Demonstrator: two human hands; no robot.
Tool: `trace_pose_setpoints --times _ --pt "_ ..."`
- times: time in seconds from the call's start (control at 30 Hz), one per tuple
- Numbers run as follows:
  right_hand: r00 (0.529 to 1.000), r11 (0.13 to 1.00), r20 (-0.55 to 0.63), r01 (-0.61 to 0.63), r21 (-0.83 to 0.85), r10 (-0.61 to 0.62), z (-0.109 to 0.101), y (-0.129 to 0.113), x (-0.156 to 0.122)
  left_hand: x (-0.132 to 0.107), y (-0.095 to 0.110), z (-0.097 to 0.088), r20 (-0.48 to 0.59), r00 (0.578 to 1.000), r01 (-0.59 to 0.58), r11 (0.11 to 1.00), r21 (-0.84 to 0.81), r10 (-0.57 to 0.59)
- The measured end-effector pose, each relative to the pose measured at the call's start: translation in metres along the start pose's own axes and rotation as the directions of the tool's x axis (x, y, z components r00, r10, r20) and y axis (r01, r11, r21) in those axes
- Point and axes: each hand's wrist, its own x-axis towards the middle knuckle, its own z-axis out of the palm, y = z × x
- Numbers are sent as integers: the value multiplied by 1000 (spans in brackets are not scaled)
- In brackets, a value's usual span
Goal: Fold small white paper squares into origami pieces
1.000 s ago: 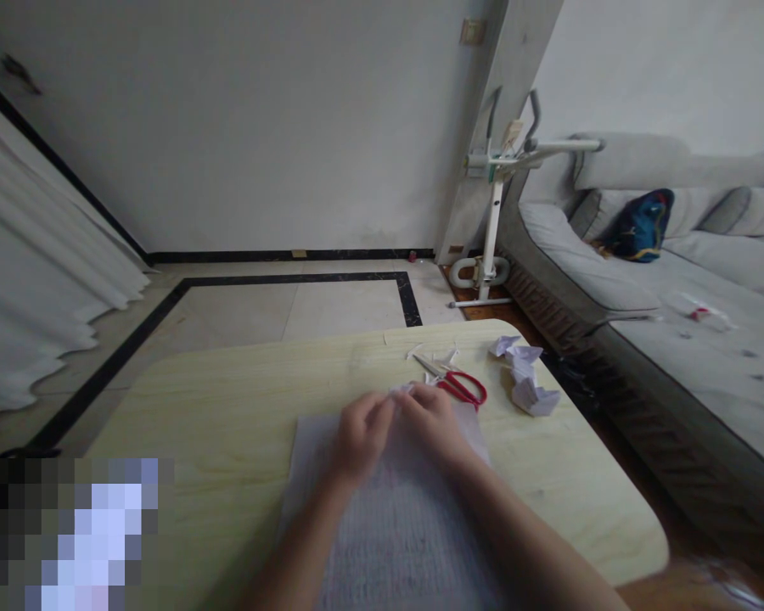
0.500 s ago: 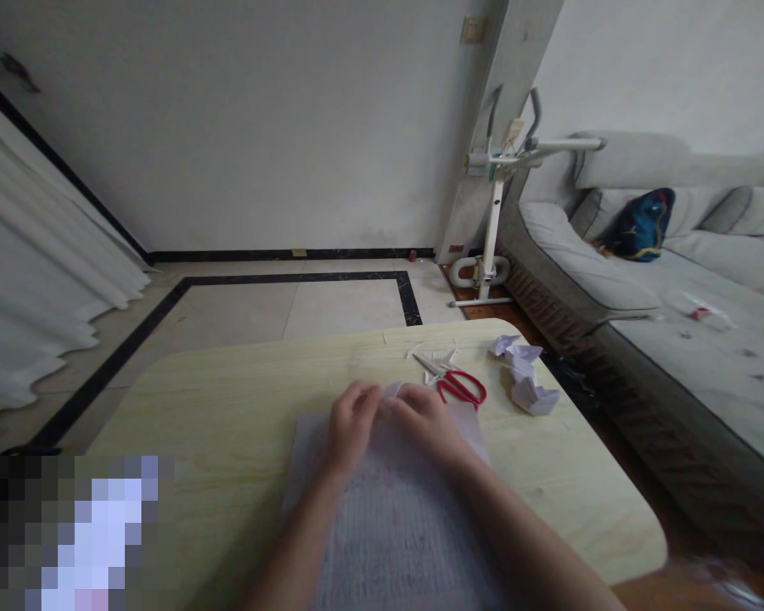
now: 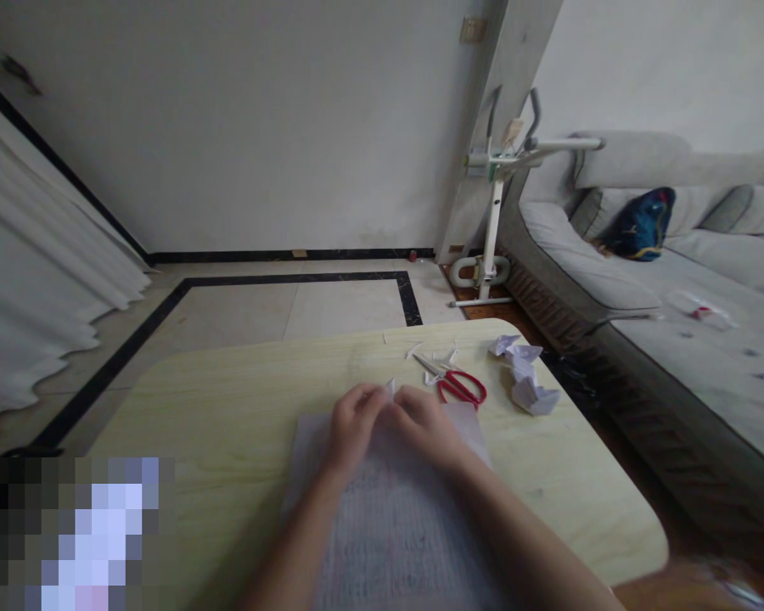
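Observation:
My left hand point(image 3: 351, 428) and my right hand point(image 3: 428, 424) meet over a large sheet of lined paper point(image 3: 388, 518) lying on the pale wooden table point(image 3: 216, 416). Both hands have their fingers pinched together on a small white piece of paper point(image 3: 390, 389), whose tip pokes up between the fingertips. Most of that small piece is hidden by my fingers. Red-handled scissors point(image 3: 457, 383) lie just beyond my right hand.
Crumpled white paper scraps point(image 3: 525, 378) lie near the table's far right corner, with small snippets point(image 3: 429, 352) by the scissors. A grey sofa point(image 3: 675, 288) with a blue bag point(image 3: 642, 224) stands to the right, an exercise bike point(image 3: 493, 221) behind. A curtain point(image 3: 31, 280) hangs left.
My hands have closed tighter together and shifted slightly left and away from me; the small paper's tip now sticks up between the fingertips. The scissors and scraps have not moved.

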Motion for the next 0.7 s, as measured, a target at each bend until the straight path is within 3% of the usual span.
trace_pose_setpoints --times 0.53,0.7 --pt "1000 999 24 3 41 -4 1 -2 -1 0 1 -1 -40 997 57 998 -41 -59" --pt "999 996 -6 -34 86 35 -3 -1 0 -2 2 -1 30 999 20 1000 -2 -20"
